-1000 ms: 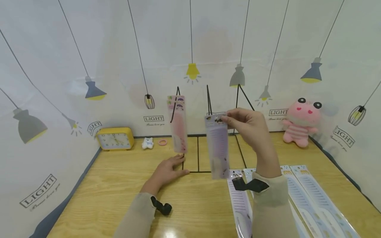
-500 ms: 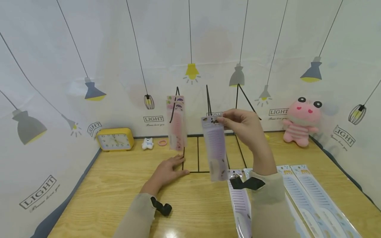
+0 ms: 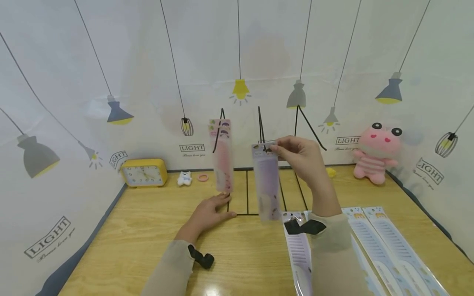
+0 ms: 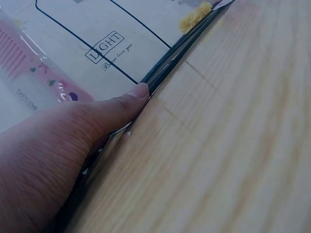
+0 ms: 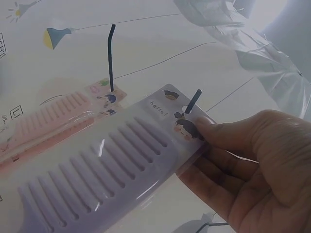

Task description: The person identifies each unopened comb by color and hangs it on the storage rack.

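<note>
My right hand (image 3: 301,158) pinches the top corner of a packaged purple comb (image 3: 267,181) between thumb and fingers. In the right wrist view, the tip of a black hook (image 5: 195,100) pokes through the hole in the package's printed top. Packaged pink combs (image 3: 224,164) hang from the hook to the left. Low on the table, my left hand (image 3: 207,211) rests at the front left of the black wire rack's base (image 3: 247,193). Its thumb lies along the base wire in the left wrist view, with the other fingers mostly hidden there.
Packaged purple and blue combs (image 3: 392,242) lie at the front right, partly behind the right sleeve. A third hook (image 3: 311,127) stands at the right. Along the back are a yellow clock (image 3: 144,172), a small white bear figure (image 3: 184,178), a pink ring (image 3: 203,177) and a pink plush toy (image 3: 377,152).
My right hand and the purple comb have shifted slightly left along the middle hook. The hanging pink combs sway a little. My left hand stays in place.
</note>
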A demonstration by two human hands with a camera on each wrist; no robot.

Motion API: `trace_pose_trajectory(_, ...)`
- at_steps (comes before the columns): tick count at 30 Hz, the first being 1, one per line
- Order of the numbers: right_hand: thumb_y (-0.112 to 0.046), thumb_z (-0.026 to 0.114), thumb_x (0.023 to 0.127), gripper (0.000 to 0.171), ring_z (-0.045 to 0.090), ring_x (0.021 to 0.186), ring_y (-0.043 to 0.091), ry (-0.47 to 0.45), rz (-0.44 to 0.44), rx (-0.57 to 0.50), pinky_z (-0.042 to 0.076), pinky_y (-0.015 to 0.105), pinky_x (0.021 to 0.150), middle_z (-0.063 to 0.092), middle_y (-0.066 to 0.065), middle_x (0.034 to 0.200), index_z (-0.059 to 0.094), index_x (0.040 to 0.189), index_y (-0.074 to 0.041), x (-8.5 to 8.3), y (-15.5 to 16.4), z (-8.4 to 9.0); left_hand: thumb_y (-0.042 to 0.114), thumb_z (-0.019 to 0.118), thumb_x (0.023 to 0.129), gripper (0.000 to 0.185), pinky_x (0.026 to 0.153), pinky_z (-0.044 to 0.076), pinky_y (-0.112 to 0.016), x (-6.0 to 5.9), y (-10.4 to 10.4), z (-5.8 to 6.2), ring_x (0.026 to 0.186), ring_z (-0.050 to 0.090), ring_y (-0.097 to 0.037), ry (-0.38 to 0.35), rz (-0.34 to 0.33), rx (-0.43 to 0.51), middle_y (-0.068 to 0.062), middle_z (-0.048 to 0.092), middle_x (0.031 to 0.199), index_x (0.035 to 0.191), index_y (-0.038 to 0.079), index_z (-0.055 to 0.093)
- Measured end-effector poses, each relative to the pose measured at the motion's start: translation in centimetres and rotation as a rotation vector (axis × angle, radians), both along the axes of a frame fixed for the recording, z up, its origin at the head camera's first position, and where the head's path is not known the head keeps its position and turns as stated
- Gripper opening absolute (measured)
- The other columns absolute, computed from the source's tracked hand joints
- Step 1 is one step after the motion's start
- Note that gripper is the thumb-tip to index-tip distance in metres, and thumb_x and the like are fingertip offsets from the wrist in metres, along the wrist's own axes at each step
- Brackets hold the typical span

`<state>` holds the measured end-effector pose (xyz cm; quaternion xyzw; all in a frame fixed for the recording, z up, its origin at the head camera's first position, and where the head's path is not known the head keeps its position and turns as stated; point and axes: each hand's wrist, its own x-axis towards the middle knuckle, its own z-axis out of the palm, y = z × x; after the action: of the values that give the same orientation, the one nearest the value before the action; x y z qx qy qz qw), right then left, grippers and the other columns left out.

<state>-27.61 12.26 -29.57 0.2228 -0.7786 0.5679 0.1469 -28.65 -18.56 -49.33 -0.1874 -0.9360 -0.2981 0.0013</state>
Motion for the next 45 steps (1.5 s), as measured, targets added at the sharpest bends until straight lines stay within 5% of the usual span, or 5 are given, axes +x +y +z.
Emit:
trace_pose_trajectory(22,-0.025,0.077,0.091,0.02,0.069,0.098,0.022,-0.209,0.165,0.186,0.054,0.043,0.091,0.075,0.007,0.1,0.075,0.1,-0.006,-3.1,-0.3,-3.5,0.066,0.066,0.087,0.077,0.119,0.028,-0.051,-0.1,0.0,-0.2,0.146,0.034,-0.025,-0.019,0.0,-0.014,0.004,0.04,0.157,0.148,0.021,0.052)
trace_pose_trajectory(35,-0.038,0.074,0.093,0.037,0.069,0.098,0.026,-0.167,-0.044,0.023,0.058,0.043,0.087,0.073,0.011,0.105,0.073,0.11,-0.006,-5.1,-1.1,-5.4,0.064,0.065,0.089,0.076,0.119,0.027,-0.052,0.1,0.0,0.2,0.147,0.033,-0.026,-0.03,-0.007,-0.005,0.001,0.039,0.158,0.149,0.021,0.051)
trace_pose_trajectory(45,-0.032,0.076,0.092,0.033,0.071,0.087,0.023,-0.164,-0.222,-0.165,0.061,0.04,0.079,0.075,0.011,0.1,0.076,0.109,-0.004,-5.0,-2.6,-5.4,0.065,0.065,0.088,0.076,0.119,0.029,-0.049,-0.2,-0.1,-0.1,0.146,0.035,-0.024,-0.007,-0.001,-0.009,0.006,0.04,0.157,0.148,0.021,0.052)
